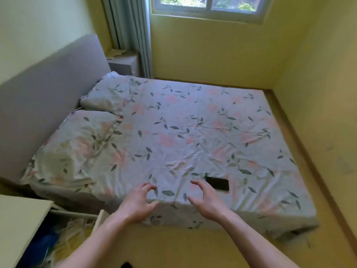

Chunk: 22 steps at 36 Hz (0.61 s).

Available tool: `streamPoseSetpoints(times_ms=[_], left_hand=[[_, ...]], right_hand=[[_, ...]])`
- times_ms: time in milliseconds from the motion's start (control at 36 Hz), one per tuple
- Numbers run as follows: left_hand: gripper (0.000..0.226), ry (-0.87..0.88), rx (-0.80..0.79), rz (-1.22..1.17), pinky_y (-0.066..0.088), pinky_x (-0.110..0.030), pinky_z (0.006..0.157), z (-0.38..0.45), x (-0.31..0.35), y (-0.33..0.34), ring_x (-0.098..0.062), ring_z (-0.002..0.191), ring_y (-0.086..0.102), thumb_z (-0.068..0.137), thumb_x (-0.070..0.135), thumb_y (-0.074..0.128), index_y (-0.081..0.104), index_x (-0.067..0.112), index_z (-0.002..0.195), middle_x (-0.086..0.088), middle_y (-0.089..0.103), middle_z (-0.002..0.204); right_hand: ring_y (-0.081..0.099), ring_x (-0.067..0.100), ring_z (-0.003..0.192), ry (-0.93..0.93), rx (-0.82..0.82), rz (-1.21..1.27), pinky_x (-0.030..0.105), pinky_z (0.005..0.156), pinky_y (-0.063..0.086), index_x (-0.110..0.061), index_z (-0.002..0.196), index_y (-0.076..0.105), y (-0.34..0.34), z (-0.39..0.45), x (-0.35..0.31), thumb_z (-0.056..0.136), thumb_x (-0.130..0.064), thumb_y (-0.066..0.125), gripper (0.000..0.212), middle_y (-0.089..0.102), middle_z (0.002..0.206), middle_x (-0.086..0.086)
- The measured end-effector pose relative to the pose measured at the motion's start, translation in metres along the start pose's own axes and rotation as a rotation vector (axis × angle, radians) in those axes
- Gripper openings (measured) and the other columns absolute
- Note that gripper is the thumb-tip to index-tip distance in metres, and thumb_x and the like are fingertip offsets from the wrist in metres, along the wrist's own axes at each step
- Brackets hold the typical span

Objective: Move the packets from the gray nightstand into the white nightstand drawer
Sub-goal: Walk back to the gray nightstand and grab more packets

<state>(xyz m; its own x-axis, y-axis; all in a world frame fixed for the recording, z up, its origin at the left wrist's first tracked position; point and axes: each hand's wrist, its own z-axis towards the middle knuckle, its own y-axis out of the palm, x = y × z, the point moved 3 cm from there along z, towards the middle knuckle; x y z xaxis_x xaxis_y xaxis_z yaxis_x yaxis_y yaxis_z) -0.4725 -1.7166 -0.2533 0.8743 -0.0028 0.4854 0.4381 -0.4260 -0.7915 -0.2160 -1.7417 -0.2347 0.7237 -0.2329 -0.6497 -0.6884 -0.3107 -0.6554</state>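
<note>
The gray nightstand point(123, 63) stands far off beside the headboard, under the curtain, with pale packets point(116, 53) lying on its top. At the bottom left the white nightstand point(19, 225) has its drawer point(100, 219) pulled out, and several pale packets point(75, 233) lie inside it. My left hand point(138, 202) and my right hand point(204, 200) hover over the near edge of the bed, fingers spread and loosely curled, holding nothing.
A bed point(183, 132) with a floral sheet fills the middle, with two pillows point(87, 144) by the gray headboard point(44, 89). A black phone point(217, 183) lies on the sheet just right of my right hand. Yellow floor runs along the bed's right side.
</note>
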Motion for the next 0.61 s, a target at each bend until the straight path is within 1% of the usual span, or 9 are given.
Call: streamPoseSetpoints(times_ms=[83,111,194,250,333,417,500,556,611], left_hand=[[0.056,0.08,0.012,-0.014,0.033,-0.03,0.115,0.013,0.083,0.021,-0.01,0.14,0.039,0.088,0.053,0.064,0.049,0.037,0.14,0.012,0.04,0.153],[0.057,0.111,0.018,-0.026,0.033,-0.031,0.115,0.017,0.11,0.028,-0.01,0.139,0.039,0.088,0.053,0.064,0.049,0.037,0.14,0.013,0.04,0.152],[0.056,0.195,0.011,-0.002,0.033,-0.032,0.113,0.024,0.181,0.05,-0.009,0.139,0.038,0.088,0.055,0.064,0.048,0.04,0.14,0.015,0.038,0.153],[0.056,0.239,-0.004,0.023,0.032,-0.034,0.114,0.03,0.221,0.066,-0.009,0.141,0.035,0.088,0.058,0.062,0.047,0.043,0.14,0.017,0.036,0.154],[0.056,0.292,-0.05,0.074,0.032,-0.037,0.117,0.047,0.274,0.087,-0.01,0.141,0.036,0.089,0.058,0.062,0.046,0.044,0.14,0.014,0.036,0.155],[0.055,0.323,-0.115,0.144,0.035,-0.037,0.114,0.071,0.326,0.109,-0.01,0.137,0.041,0.089,0.056,0.064,0.045,0.046,0.14,0.016,0.035,0.156],[0.053,0.367,-0.159,0.215,0.04,-0.036,0.108,0.099,0.381,0.134,-0.011,0.133,0.045,0.091,0.058,0.061,0.043,0.047,0.14,0.019,0.032,0.156],[0.055,0.404,-0.189,0.222,0.036,-0.037,0.112,0.12,0.421,0.153,-0.012,0.137,0.041,0.091,0.056,0.061,0.043,0.044,0.142,0.016,0.031,0.157],[0.057,0.454,-0.202,0.213,0.03,-0.037,0.117,0.139,0.464,0.173,-0.014,0.141,0.037,0.091,0.054,0.063,0.045,0.04,0.142,0.013,0.033,0.157]], right_hand=[[0.03,0.009,0.144,0.025,0.071,0.033,0.028,0.118,0.026,-0.032,0.149,0.042,-0.062,-0.026,0.055,0.093,-0.041,0.063,0.06,0.035,0.149,-0.017],[0.031,0.01,0.144,0.038,0.093,0.043,0.029,0.118,0.027,-0.031,0.148,0.043,-0.082,-0.033,0.071,0.093,-0.04,0.064,0.06,0.036,0.146,-0.017],[0.04,0.014,0.141,0.074,0.134,0.054,0.032,0.118,0.031,-0.029,0.147,0.046,-0.131,-0.054,0.116,0.092,-0.037,0.066,0.059,0.044,0.151,-0.008],[0.042,0.011,0.139,0.087,0.167,0.069,0.029,0.116,0.032,-0.028,0.147,0.045,-0.16,-0.069,0.143,0.093,-0.038,0.065,0.059,0.045,0.152,-0.009],[0.044,0.008,0.136,0.118,0.227,0.121,0.027,0.113,0.034,-0.033,0.144,0.046,-0.203,-0.09,0.187,0.093,-0.046,0.062,0.056,0.046,0.15,-0.012],[0.042,0.008,0.138,0.161,0.294,0.152,0.025,0.111,0.032,-0.035,0.145,0.044,-0.244,-0.108,0.236,0.092,-0.043,0.066,0.058,0.043,0.151,-0.013],[0.04,0.011,0.141,0.21,0.347,0.198,0.027,0.112,0.032,-0.036,0.145,0.045,-0.285,-0.123,0.284,0.092,-0.041,0.067,0.057,0.041,0.152,-0.012],[0.038,0.011,0.142,0.241,0.367,0.221,0.028,0.113,0.032,-0.037,0.145,0.044,-0.311,-0.13,0.316,0.092,-0.04,0.067,0.058,0.04,0.153,-0.013],[0.039,0.008,0.14,0.267,0.373,0.224,0.025,0.112,0.032,-0.037,0.145,0.044,-0.339,-0.134,0.349,0.092,-0.039,0.067,0.058,0.04,0.153,-0.013]])
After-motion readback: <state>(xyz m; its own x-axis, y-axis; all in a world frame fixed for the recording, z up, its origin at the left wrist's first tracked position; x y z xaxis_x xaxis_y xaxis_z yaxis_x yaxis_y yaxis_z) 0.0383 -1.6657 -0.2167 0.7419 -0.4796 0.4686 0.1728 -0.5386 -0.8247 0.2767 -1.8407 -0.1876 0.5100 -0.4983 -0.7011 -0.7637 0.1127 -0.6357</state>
